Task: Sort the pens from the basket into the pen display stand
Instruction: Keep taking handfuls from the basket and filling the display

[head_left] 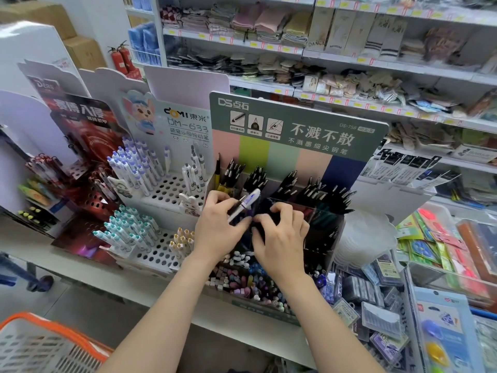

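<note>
Shop shelves (269,44) of folded cloth goods rise behind a counter (27,238) crowded with card pen displays.
Left hand (217,227) pinches a slim, glossy white pen (246,201), tilted, purple at its upper end, just before the green-headed stand (295,122). Right hand (282,238) touches the left, fingers curled over black pens (269,220) in the stand's clear front bin; its grip is hidden. Perforated white racks (166,189) stand left of the stand; the mesh plastic basket (24,317), orange-rimmed, lies well below-left.
</note>
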Demonstrator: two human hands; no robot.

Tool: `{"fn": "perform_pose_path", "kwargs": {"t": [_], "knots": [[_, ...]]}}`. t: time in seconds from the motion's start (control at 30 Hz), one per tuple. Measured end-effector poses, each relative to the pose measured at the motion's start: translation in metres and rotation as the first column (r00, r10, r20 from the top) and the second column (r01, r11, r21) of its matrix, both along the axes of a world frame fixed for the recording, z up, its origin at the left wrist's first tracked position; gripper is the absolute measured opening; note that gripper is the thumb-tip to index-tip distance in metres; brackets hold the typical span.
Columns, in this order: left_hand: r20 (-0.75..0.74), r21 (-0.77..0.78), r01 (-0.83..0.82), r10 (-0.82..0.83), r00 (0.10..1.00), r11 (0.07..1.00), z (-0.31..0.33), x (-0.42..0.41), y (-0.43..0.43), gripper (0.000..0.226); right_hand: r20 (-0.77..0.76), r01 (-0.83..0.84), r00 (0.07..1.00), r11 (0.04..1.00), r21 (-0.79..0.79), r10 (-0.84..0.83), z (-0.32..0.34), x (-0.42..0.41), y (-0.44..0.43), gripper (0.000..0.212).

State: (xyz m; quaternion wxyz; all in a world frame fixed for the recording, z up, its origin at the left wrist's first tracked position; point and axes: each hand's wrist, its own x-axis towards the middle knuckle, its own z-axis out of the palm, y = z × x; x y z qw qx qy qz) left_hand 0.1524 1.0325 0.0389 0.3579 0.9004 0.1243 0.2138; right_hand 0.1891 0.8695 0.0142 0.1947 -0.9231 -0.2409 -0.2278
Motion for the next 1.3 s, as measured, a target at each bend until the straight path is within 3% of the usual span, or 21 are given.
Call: {"fn": "perform_pose_path", "kwargs": {"t": [0.1,0.17,0.33,0.43,0.57,0.7,0.83,0.97,1.1,1.3], "knots": [[0.006,-0.09,0.019,-0.019,1.0,0.996,-0.004,-0.006,-0.003,0.037,-0.027,0.05,0.998,0.994,-0.099,-0.053,0.002,0.0,0.003,0.019],[0.025,-0.143,-0.055,0.059,0.998,0.988,-0.006,-0.01,-0.006,0.041,-0.047,0.121,0.991,0.982,-0.146,-0.129,0.002,-0.007,0.013,0.02],[-0.051,-0.122,-0.246,0.241,0.969,0.962,-0.012,-0.011,-0.008,0.015,-0.077,0.108,0.99,0.989,-0.099,-0.116,-0.003,-0.009,0.014,0.019],[-0.112,-0.118,-0.189,0.176,0.978,0.975,-0.011,-0.012,-0.009,0.021,-0.09,0.153,0.982,0.982,-0.112,-0.163,0.002,-0.006,0.014,0.023],[-0.062,-0.137,-0.097,0.089,0.994,0.986,-0.007,-0.018,-0.002,0.023,-0.11,0.138,0.983,0.987,-0.08,-0.146,0.001,-0.008,0.021,0.018],[-0.077,-0.169,-0.156,0.145,0.986,0.973,-0.009,-0.017,0.005,0.014,-0.1,0.188,0.977,0.982,-0.012,-0.188,0.005,0.001,0.016,0.026],[-0.003,-0.14,-0.106,0.107,0.994,0.984,-0.009,-0.016,-0.001,0.014,-0.042,0.103,0.994,0.994,0.022,-0.102,0.01,-0.001,0.02,0.023],[0.119,-0.116,-0.063,0.077,0.99,0.991,-0.009,-0.017,0.003,0.011,-0.042,0.132,0.991,0.99,0.039,-0.13,0.015,0.01,0.014,0.018],[0.126,-0.078,0.024,-0.014,0.992,0.997,-0.01,-0.015,0.006,0.01,-0.066,0.075,0.995,0.997,0.017,-0.073,0.027,0.012,0.018,0.017],[0.077,-0.097,-0.045,0.052,0.996,0.994,-0.012,-0.009,0.021,0.014,-0.103,-0.001,0.995,1.0,-0.008,0.0,0.031,0.016,0.018,0.014]]}}
